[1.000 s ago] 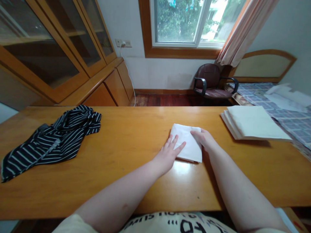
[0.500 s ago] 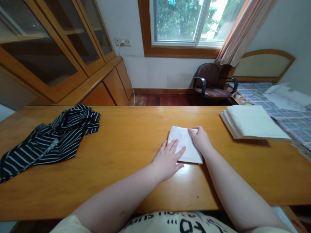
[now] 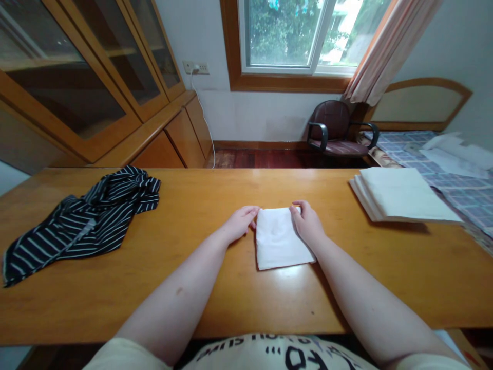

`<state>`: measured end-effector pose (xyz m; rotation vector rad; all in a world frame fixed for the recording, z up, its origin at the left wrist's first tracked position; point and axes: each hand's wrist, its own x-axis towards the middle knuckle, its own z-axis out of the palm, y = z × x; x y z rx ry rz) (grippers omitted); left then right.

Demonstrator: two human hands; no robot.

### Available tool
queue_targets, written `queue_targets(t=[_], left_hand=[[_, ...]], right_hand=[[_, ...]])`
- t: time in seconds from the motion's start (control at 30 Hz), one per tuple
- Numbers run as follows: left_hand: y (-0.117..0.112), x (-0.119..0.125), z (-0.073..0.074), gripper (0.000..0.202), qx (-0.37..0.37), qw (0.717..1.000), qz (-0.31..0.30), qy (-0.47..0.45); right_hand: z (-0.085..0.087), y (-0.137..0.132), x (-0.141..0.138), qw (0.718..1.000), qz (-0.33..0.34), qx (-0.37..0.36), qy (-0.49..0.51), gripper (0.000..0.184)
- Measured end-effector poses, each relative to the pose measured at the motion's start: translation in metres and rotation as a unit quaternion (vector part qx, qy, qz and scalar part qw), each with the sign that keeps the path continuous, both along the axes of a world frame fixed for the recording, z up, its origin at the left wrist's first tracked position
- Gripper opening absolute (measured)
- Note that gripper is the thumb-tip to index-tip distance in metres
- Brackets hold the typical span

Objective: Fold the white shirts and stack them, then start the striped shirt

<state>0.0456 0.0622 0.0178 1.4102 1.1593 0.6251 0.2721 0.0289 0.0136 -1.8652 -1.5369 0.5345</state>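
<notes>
A folded white cloth (image 3: 279,239) lies flat on the honey-coloured wooden table (image 3: 192,303), near the middle of its width. My left hand (image 3: 241,223) sits at the cloth's upper left corner, its fingertips curled against the edge. My right hand (image 3: 308,223) is at the upper right corner, with the fingers and thumb closed on the fold. The cloth's lower part is uncovered, and its lower edge lies a little askew.
A black-and-white striped garment (image 3: 80,226) lies crumpled at the table's left. A stack of pale folded sheets (image 3: 400,194) rests at the right. Beyond the far table edge are a glass-fronted cabinet (image 3: 65,77), a dark office chair (image 3: 335,128) and a checked bed cover (image 3: 454,180).
The cloth has turned and now sits squarer, slightly nearer me and to the left. My left hand has moved from its lower left side up to the upper left corner.
</notes>
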Motion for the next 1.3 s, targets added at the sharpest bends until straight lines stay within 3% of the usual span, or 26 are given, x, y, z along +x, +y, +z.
queue_targets(t=[0.07, 0.13, 0.27, 0.33, 0.43, 0.5, 0.57, 0.7, 0.8, 0.87, 0.93, 1.0, 1.07, 1.17, 1.3], left_hand=[[0.0, 0.0, -0.001, 0.026, -0.046, 0.999, -0.016, -0.015], [-0.001, 0.0, -0.002, 0.024, -0.04, 0.999, -0.006, -0.003], [-0.001, 0.004, -0.004, 0.026, 0.085, 0.988, 0.056, 0.12], [-0.003, 0.008, -0.006, 0.023, 0.113, 0.979, 0.097, 0.139], [-0.01, 0.017, -0.008, 0.017, 0.016, 0.987, 0.156, -0.013], [-0.016, 0.021, -0.006, 0.029, -0.07, 0.974, 0.155, -0.151], [-0.021, 0.024, -0.003, 0.038, -0.116, 0.957, 0.135, -0.229], [-0.023, 0.025, -0.003, 0.037, -0.149, 0.942, 0.168, -0.248], [-0.018, 0.023, -0.007, 0.054, -0.156, 0.941, 0.208, -0.216], [-0.016, 0.022, -0.008, 0.068, -0.096, 0.959, 0.226, -0.141], [-0.018, 0.02, -0.005, 0.07, 0.049, 0.971, 0.233, -0.004], [-0.026, 0.02, 0.001, 0.059, 0.231, 0.943, 0.189, 0.143], [-0.036, 0.023, 0.005, 0.048, 0.355, 0.899, 0.08, 0.243], [-0.048, 0.03, 0.003, 0.05, 0.388, 0.859, -0.06, 0.327], [-0.05, 0.034, -0.008, 0.06, 0.36, 0.843, -0.094, 0.388]], right_hand=[[-0.003, 0.002, 0.001, 1.0, 0.0, 0.008, 0.013, 0.042], [-0.005, 0.003, 0.0, 1.0, -0.012, 0.009, 0.017, 0.043], [-0.006, 0.005, -0.002, 0.999, -0.036, 0.003, 0.02, 0.046], [-0.007, 0.006, -0.002, 0.999, -0.042, 0.008, 0.023, 0.047], [-0.008, 0.006, -0.002, 0.997, -0.05, 0.037, 0.04, 0.048], [-0.007, 0.005, -0.002, 0.995, -0.054, 0.06, 0.056, 0.047], [-0.006, 0.004, -0.003, 0.993, -0.053, 0.076, 0.07, 0.047], [-0.006, 0.003, -0.007, 0.991, -0.043, 0.084, 0.095, 0.046], [-0.009, 0.005, -0.008, 0.991, -0.042, 0.067, 0.104, 0.047], [-0.008, 0.006, -0.008, 0.993, -0.037, 0.042, 0.108, 0.049], [-0.003, 0.002, -0.009, 0.995, -0.025, 0.045, 0.09, 0.048], [0.004, -0.008, -0.013, 0.996, 0.005, 0.086, 0.037, 0.047], [0.009, -0.02, -0.022, 0.99, 0.068, 0.12, -0.025, 0.047], [0.005, -0.034, -0.039, 0.978, 0.171, 0.082, -0.091, 0.052], [-0.008, -0.035, -0.049, 0.967, 0.187, 0.014, -0.171, 0.057]])
